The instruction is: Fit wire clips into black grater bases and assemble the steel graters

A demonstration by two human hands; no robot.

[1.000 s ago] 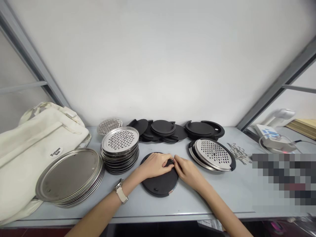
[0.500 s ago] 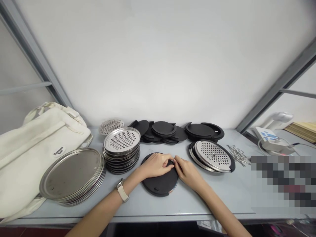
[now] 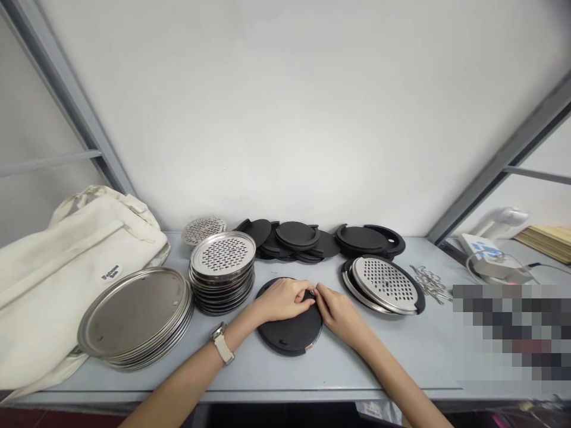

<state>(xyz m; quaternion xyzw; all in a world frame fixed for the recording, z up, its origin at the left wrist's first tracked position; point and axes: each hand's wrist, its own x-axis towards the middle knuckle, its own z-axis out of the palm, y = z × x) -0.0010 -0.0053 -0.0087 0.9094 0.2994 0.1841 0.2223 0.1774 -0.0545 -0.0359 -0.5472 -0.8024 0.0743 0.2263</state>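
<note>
A black round plate [image 3: 289, 336] lies flat on the grey table in front of me, with a small slot near its lower edge and a coloured sliver at its lower right rim. My left hand [image 3: 285, 299] rests across its upper part, thumb and bent fingers closing at the upper right rim. My right hand [image 3: 332, 306] meets it there, fingertips pinched together at the same rim. A tiny shiny bit shows between the fingertips, too small to name. To the right, perforated metal grater discs [image 3: 388, 284] lie in a black holder. Beyond them is a pile of metal wire clips [image 3: 429, 283].
Left of the plate stand a stack of grater discs [image 3: 223, 255] and a stack of plain metal discs [image 3: 134, 309]. A cream bag [image 3: 84, 249] slumps at far left. Black round parts [image 3: 297, 233] line the wall. A white device with cables [image 3: 488, 255] sits at right.
The hands keep almost the same pose at the plate's rim. The view has shifted very slightly, so the left-hand things appear a little further right.
</note>
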